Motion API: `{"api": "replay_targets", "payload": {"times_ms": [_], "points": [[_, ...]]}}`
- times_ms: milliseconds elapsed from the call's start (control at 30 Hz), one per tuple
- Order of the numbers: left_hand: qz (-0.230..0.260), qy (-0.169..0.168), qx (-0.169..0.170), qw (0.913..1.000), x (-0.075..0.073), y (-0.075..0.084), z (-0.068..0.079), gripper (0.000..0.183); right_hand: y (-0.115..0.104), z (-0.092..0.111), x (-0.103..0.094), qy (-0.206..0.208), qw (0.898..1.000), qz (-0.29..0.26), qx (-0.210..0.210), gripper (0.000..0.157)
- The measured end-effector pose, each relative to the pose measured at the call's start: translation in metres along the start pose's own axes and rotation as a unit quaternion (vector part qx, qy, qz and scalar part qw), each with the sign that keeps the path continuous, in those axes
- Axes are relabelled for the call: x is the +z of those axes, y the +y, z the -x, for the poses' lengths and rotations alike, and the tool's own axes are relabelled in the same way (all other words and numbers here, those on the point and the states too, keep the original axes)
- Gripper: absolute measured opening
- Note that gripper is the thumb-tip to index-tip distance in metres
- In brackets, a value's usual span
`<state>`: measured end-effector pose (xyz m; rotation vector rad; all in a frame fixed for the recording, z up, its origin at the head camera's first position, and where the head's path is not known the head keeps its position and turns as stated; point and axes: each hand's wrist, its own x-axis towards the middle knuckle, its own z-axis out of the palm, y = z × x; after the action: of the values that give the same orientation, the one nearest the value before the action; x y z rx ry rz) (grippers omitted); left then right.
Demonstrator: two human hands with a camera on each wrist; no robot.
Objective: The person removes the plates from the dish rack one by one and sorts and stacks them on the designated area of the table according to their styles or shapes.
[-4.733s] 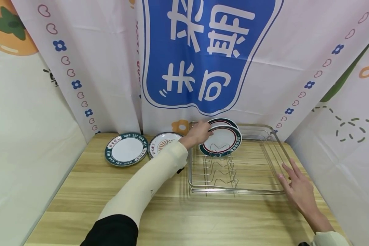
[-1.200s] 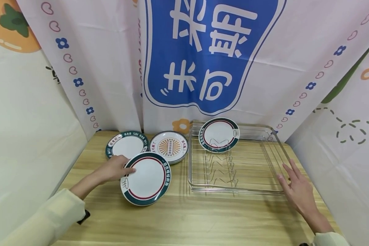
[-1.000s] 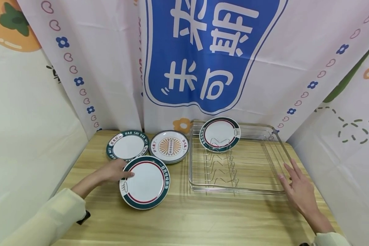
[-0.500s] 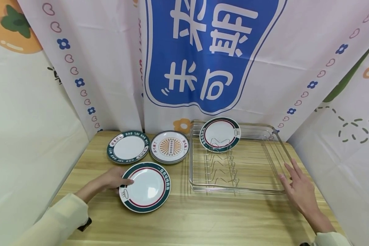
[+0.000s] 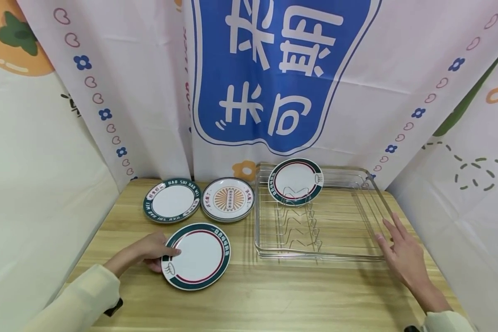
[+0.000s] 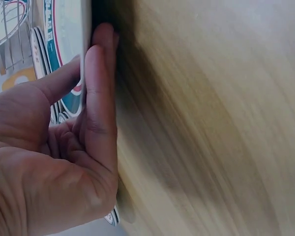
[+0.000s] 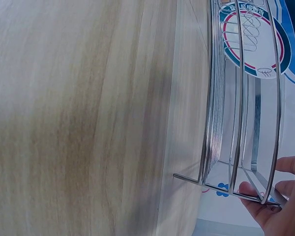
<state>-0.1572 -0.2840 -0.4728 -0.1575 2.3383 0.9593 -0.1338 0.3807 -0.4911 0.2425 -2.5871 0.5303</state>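
Note:
My left hand [image 5: 154, 250] pinches the left edge of a white plate [image 5: 205, 256] with a green band and a red ring, thumb on top and fingers beneath. In the left wrist view the plate's edge [image 6: 82, 54] lies between thumb and fingers, close over the tabletop. My right hand [image 5: 404, 253] holds the right rim of the wire dish rack [image 5: 319, 256], near its front corner. In the right wrist view, thumb and fingers lie on either side of the rack's rim [image 7: 273, 169]. A matching plate [image 5: 296, 182] leans upright in the rack's rear slot.
Behind the held plate lie a green-rimmed plate [image 5: 172, 200] and, beside it, a small stack of plates [image 5: 228, 199] with an orange sunburst. Wire dividers [image 5: 296, 226] run along the rack's left part. A printed cloth [image 5: 232, 159] hangs behind the wooden table [image 5: 299, 295].
My left hand has taken the front one of two plates out of the rack, carried it left, then drawn it lower toward the table's front. The right hand stays at the rack.

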Motion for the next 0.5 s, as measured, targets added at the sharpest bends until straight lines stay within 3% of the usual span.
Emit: {"api": "replay_targets", "payload": {"times_ms": [100,233,367,500], "points": [[-0.028,-0.014,-0.011,0.9995,0.0,0.0,0.0,0.033,0.0,0.0,0.0,-0.001,1.0,-0.001,0.0,0.048],[-0.066,-0.032,0.001,0.9973,-0.002,0.002,-0.001,0.038,0.0,-0.001,0.0,-0.002,1.0,0.001,0.001,0.048],[-0.138,-0.026,0.025,0.9898,-0.007,0.004,-0.002,0.048,0.0,-0.001,0.0,-0.003,1.0,0.0,0.003,0.048],[-0.169,-0.016,0.029,0.9851,-0.015,0.006,-0.003,0.051,0.001,-0.001,0.0,-0.007,1.0,0.001,0.006,0.048]]}}
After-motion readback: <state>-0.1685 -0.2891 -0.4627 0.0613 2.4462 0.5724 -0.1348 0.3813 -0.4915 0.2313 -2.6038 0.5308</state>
